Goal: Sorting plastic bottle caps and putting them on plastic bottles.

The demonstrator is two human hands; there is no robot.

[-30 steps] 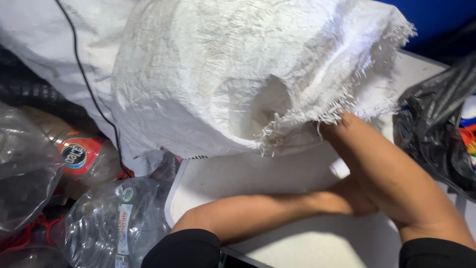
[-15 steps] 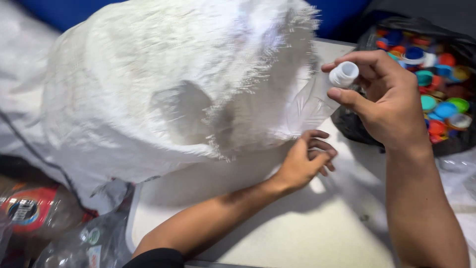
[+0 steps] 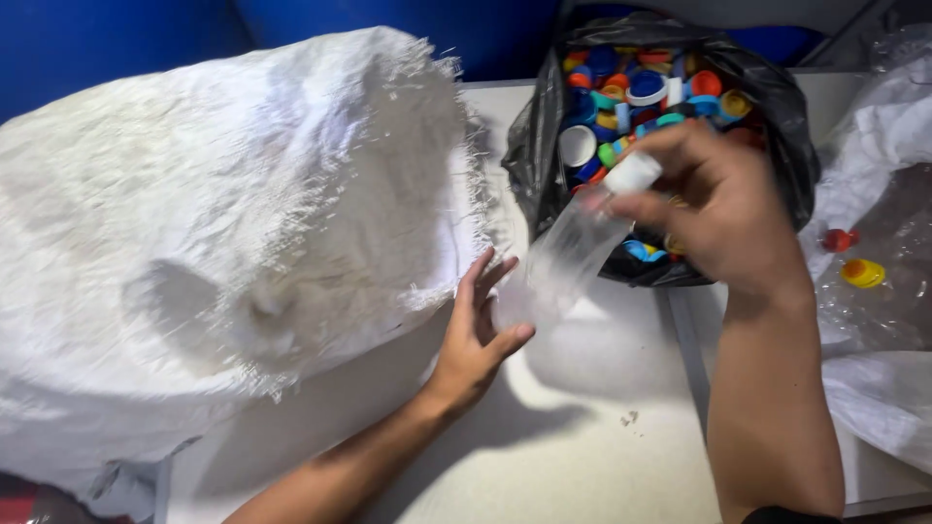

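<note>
Clear bottle [image 3: 568,262] now lower, between gripping right hand [image 3: 723,218] and half-open left hand [image 3: 478,335].

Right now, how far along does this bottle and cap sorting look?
Done: the black bag already holds many coloured caps. In hand: the right hand grips the white cap of a clear bottle, whose base the left hand steadies. Left: that cap is still on, and the big white sack looks bulky.

Big white woven sack [image 3: 223,243] at 9 o'clock, red cap [image 3: 837,239] and yellow cap [image 3: 862,273] at 3 o'clock, pale worktop [image 3: 582,456].
</note>
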